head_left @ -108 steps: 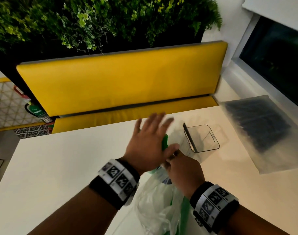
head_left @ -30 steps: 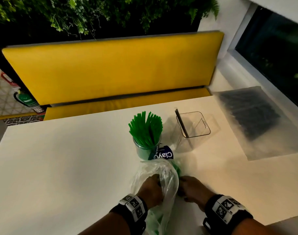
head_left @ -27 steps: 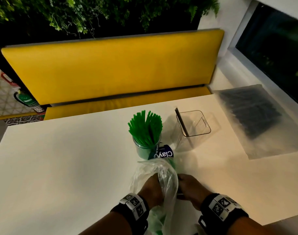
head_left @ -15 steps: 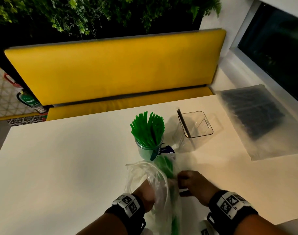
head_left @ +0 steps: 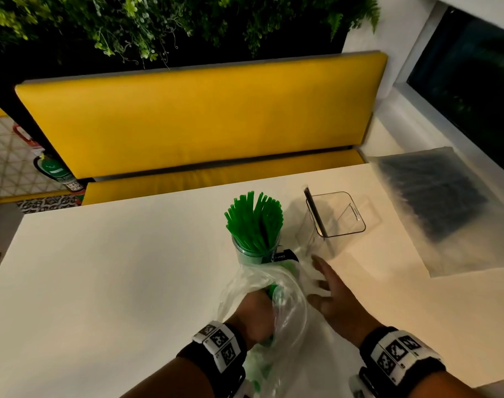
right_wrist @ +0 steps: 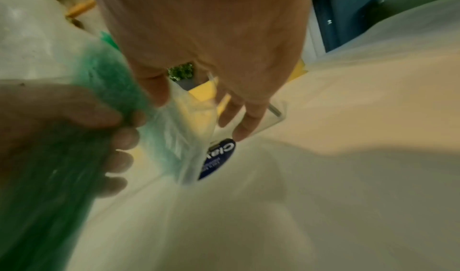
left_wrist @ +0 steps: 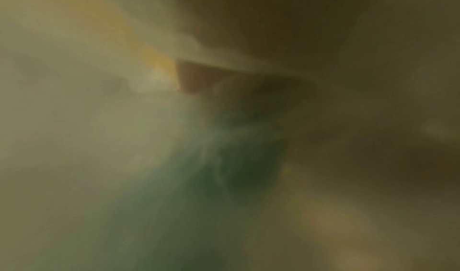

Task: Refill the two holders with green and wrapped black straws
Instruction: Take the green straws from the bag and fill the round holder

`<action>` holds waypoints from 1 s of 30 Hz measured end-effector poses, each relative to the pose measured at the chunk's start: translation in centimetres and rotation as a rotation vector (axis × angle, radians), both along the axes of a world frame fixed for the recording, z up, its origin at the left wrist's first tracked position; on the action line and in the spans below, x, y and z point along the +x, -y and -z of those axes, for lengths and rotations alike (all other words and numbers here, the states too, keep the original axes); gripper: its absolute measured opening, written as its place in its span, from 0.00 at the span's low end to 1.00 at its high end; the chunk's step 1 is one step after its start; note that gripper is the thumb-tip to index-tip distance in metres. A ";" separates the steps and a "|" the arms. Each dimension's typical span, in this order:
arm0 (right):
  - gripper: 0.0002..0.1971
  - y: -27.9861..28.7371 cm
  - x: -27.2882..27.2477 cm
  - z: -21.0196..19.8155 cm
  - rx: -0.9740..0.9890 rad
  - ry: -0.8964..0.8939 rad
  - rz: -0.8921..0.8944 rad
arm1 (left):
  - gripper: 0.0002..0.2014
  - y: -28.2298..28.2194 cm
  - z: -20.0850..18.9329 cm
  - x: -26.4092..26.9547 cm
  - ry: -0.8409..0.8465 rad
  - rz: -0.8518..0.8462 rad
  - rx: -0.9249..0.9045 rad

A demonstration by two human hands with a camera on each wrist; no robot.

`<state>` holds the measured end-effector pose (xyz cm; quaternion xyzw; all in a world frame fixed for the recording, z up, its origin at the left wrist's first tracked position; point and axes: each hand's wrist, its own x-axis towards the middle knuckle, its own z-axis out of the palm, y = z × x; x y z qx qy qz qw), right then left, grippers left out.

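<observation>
Left hand (head_left: 255, 310) near table (head_left: 101, 282) front edge, inside clear plastic bag (head_left: 288, 308), fingers curled round bundle of green straws (right_wrist: 49, 177). Round holder (head_left: 255, 255) mid-table, packed with upright green straws. Right hand (head_left: 335, 301) just right of bag, fingers straight and spread, tips on bag plastic, gripping nothing. Square clear holder (head_left: 341, 222) beyond, one black straw (head_left: 315, 212) leaning inside. Pack of wrapped black straws (head_left: 434, 196) over right edge.

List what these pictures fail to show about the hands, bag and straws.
- Left wrist view: wholly blurred; nothing identifiable.
- Left hand fingers, head view: hidden inside the clear bag.
- Count of green straws left in the bag: blurred.
- Bag of black straws, head view: cut off by the right edge.
</observation>
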<state>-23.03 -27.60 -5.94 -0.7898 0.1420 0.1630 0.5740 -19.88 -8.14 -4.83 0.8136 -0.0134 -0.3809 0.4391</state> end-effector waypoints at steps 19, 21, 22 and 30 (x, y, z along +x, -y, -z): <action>0.22 4.7 -1.7 1.4 -0.730 -0.321 -0.012 | 0.08 -5.4 -17.1 1.0 0.527 -0.316 -0.873; 0.24 5.1 -1.3 -0.2 -0.727 -0.323 -0.022 | 0.08 -6.7 -18.1 2.6 0.629 -0.417 -0.877; 0.25 5.2 -1.2 -1.0 -0.749 -0.323 -0.047 | 0.08 -7.2 -18.2 3.2 0.666 -0.434 -0.862; 0.14 -1.2 1.4 -8.6 -0.864 0.312 -0.188 | 0.07 -7.2 -18.2 4.5 0.733 -0.462 -0.772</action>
